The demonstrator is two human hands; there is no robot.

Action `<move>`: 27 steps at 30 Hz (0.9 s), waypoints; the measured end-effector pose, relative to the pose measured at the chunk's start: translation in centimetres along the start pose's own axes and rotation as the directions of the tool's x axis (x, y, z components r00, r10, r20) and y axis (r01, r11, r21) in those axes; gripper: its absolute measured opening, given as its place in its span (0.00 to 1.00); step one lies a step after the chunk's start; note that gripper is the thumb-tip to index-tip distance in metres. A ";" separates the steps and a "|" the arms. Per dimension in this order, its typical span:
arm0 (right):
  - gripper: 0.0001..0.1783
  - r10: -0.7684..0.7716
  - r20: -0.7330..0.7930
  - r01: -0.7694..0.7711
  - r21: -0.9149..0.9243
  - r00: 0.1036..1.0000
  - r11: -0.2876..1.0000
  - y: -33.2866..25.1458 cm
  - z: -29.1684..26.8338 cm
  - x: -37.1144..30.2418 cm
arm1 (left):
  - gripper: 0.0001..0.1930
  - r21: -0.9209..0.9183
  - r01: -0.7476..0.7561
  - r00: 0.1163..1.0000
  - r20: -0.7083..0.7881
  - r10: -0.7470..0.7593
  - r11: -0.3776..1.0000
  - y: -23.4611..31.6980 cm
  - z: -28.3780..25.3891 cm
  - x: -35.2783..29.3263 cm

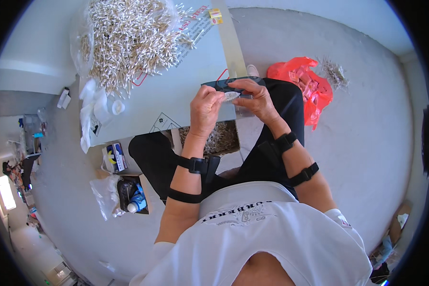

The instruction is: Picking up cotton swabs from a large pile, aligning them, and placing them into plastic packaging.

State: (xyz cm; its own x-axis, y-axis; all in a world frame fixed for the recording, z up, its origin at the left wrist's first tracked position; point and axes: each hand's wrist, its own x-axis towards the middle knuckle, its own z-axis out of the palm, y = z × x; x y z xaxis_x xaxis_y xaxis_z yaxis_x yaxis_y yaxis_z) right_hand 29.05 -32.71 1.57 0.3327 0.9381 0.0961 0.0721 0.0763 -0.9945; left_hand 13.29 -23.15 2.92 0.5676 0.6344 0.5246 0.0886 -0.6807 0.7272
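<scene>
Over the table's near right corner, my left hand is closed, with its fingertips pinching the left end of a small whitish, see-through packet. What is in the packet is too small to make out. My right hand is at the packet's right end, thumb below and fingers above, spread apart with a gap between them. Its thumb seems to touch the packet's edge. A dark, shiny sheet lies under my fingers. At the far left of the table, a big heap of cotton swabs spills from a clear bag.
A white roll stands near the table's left edge; a small yellow box lies at the back. Between my knees is a box of swabs. A red bag with pink packs sits right, beside loose swabs.
</scene>
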 end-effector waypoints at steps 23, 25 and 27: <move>0.04 -0.286 0.021 0.261 -0.475 0.958 0.841 -2.0 -0.9 0.9 | 0.06 -0.014 0.114 0.948 0.302 -0.104 0.993 0.2 0.2 2.5; 0.04 -0.263 -0.015 0.225 -0.477 0.965 0.850 -2.0 -0.9 1.0 | 0.06 -0.004 0.134 0.944 0.304 -0.127 0.991 0.1 -0.3 2.8; 0.05 -0.241 -0.047 0.189 -0.486 0.969 0.854 -2.0 -0.6 0.8 | 0.06 0.007 0.154 0.940 0.307 -0.149 0.988 0.4 -0.4 3.0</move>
State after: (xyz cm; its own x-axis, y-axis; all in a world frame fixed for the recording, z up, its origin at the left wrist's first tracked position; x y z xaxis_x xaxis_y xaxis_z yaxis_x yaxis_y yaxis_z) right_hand 29.72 -32.33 3.65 0.3493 0.8752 0.3347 0.5808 0.0781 -0.8103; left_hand 14.66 -21.38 4.98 0.7719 0.5851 0.2487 0.1807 -0.5771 0.7965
